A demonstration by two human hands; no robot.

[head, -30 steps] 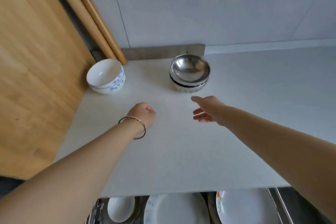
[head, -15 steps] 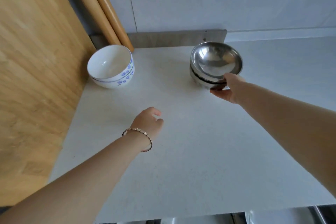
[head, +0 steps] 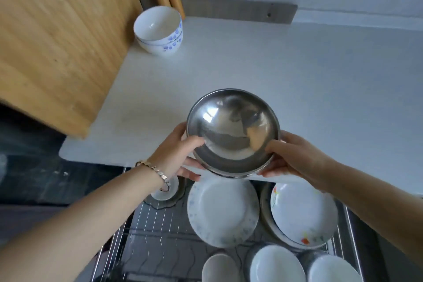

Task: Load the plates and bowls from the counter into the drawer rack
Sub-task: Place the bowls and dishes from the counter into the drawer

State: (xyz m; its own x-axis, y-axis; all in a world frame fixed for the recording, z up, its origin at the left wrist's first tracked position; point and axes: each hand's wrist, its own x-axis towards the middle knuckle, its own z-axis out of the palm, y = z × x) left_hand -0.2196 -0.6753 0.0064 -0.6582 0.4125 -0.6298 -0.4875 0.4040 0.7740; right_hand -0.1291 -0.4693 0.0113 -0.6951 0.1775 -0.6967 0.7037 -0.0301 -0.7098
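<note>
- Both hands grip the steel bowls (head: pixel 231 130): your left hand (head: pixel 176 155) and right hand (head: pixel 295 160) curl round opposite rims, thumbs on top, fingers under.
- Change: 0.5 s ago only the R hand touched them at the back of the table (head: pixel 297 75), L hand idle. Now they're lifted at the front edge, just above the drawer rack (head: pixel 160 224).
- So pick is done, drop-in looks next; bare wire shows left of the white plate (head: pixel 222 210).
- Blue-print bowls (head: pixel 158 27) still on table, far-left corner, so task isn't finished.

Shiny metal bowl (head: pixel 231 135), matt counter (head: pixel 297 80), wood board (head: pixel 57 36).
</note>
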